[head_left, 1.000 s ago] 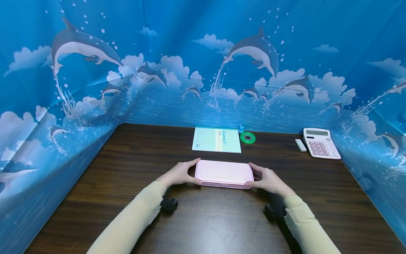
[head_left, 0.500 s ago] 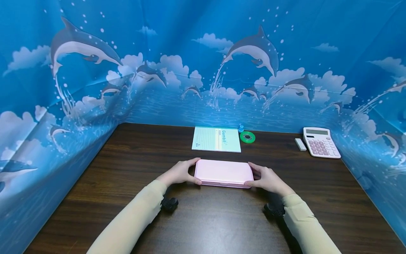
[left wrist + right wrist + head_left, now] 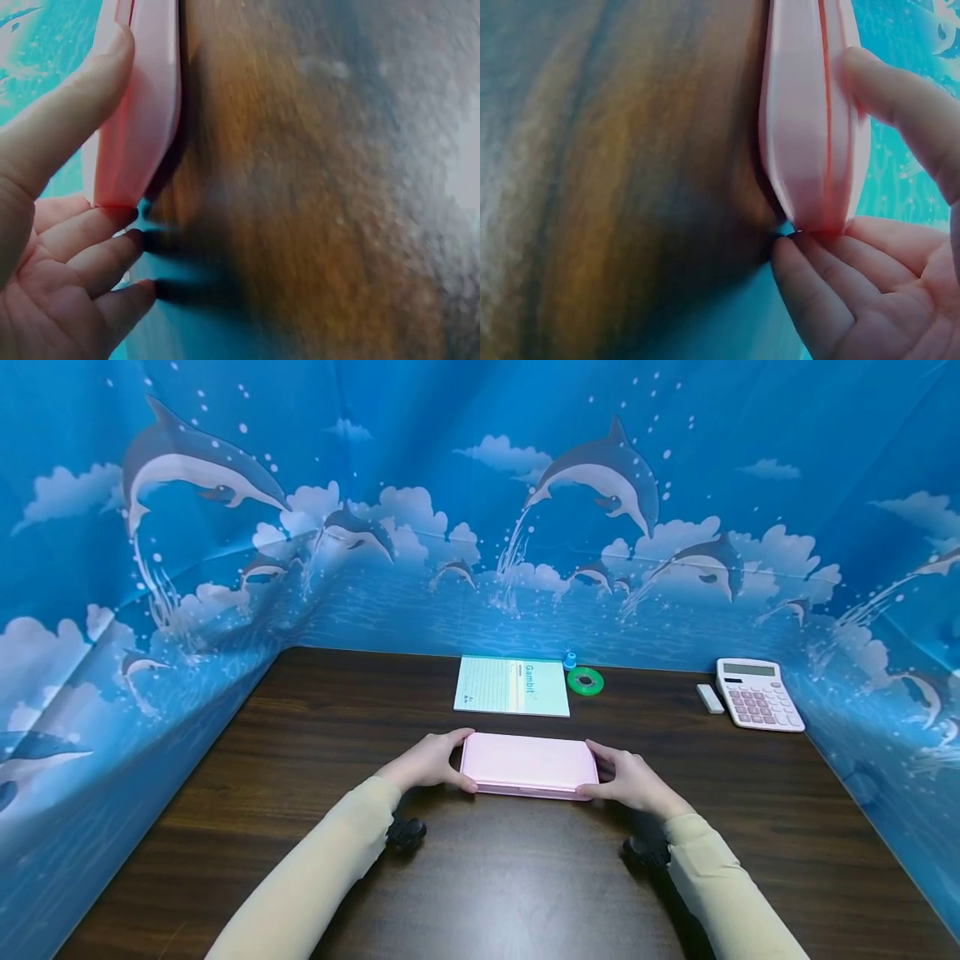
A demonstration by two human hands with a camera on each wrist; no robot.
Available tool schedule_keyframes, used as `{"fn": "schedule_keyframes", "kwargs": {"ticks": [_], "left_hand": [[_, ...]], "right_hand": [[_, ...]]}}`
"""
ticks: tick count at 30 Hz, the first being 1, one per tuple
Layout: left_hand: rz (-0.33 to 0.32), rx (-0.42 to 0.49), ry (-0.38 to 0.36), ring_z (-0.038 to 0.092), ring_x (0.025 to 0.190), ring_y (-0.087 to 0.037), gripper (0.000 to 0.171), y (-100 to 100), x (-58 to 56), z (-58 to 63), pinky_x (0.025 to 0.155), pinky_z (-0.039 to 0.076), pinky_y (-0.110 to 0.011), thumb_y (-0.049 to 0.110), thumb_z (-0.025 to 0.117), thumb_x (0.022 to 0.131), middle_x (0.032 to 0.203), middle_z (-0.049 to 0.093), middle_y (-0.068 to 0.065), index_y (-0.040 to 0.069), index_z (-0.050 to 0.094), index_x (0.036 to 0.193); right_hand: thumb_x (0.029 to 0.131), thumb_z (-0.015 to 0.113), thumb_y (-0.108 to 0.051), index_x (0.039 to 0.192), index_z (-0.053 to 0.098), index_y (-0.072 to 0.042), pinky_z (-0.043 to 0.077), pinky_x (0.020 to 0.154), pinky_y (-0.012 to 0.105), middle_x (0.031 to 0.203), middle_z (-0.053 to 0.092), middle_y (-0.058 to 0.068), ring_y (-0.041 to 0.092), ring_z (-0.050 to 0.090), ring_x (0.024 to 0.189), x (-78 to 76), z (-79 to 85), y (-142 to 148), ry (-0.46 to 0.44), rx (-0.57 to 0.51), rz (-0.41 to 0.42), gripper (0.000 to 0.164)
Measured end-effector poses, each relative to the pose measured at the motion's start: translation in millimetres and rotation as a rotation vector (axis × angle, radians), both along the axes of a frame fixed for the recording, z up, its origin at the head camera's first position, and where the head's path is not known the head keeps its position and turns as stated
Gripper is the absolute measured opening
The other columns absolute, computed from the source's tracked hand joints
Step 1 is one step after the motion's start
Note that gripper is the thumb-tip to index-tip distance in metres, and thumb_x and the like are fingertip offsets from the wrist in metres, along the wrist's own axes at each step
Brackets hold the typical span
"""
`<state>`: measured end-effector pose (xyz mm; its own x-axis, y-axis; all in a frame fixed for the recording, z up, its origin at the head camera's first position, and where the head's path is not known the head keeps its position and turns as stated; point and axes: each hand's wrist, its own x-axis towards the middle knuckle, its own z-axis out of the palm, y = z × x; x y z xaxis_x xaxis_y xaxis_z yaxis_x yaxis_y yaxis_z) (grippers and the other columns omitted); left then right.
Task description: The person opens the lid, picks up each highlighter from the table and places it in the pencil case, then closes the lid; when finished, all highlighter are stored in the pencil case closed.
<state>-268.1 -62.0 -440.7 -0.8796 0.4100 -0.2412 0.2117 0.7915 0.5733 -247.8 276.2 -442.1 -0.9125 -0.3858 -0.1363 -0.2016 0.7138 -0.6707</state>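
Note:
A pink, flat, rounded pencil case (image 3: 529, 763) lies lengthwise across the middle of the dark table with its lid down. At its left end, my left hand (image 3: 433, 762) grips it, thumb at the near corner and fingers round the far one. The right hand (image 3: 634, 782) grips the opposite end in the same way. In the left wrist view the thumb presses the side of the pencil case (image 3: 150, 97), while fingertips reach its end close to the tabletop. The right wrist view shows a thin red seam along the side of the pencil case (image 3: 799, 112), with the thumb near it.
Behind the case lie a lined notepad (image 3: 512, 687), a green tape roll (image 3: 585, 682) and a small blue item (image 3: 570, 661). A white eraser-like block (image 3: 709, 699) and a calculator (image 3: 760, 696) sit at back right. A dolphin-print curtain (image 3: 420, 510) surrounds the table (image 3: 480, 893).

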Motion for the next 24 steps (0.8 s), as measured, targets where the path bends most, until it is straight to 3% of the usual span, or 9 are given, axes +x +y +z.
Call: {"fn": "schedule_keyframes", "kwargs": {"ticks": [15, 24], "left_hand": [[0.061, -0.026, -0.024, 0.045, 0.129, -0.026, 0.099, 4.3, 2.1, -0.3, 0.107, 0.035, -0.045, 0.038, 0.085, 0.067, 0.146, 0.042, -0.013, 0.009, 0.034, 0.146], [0.018, -0.009, -0.040, 0.040, 0.133, -0.025, 0.104, 3.6, 8.3, -2.7, 0.109, 0.032, -0.044, 0.041, 0.082, 0.071, 0.149, 0.037, -0.014, 0.007, 0.023, 0.151]], "right_hand": [[0.072, 0.081, -0.041, 0.142, 0.037, 0.006, 0.042, 0.098, 0.047, 0.140, 0.045, 0.025, 0.036, 0.048, 0.126, -3.6, -1.3, -6.1, 0.019, 0.024, 0.026, 0.095], [0.075, 0.079, -0.043, 0.144, 0.033, 0.005, 0.044, 0.096, 0.046, 0.141, 0.045, 0.025, 0.035, 0.050, 0.125, 1.4, -2.7, 0.1, 0.019, 0.025, 0.026, 0.096]]}}
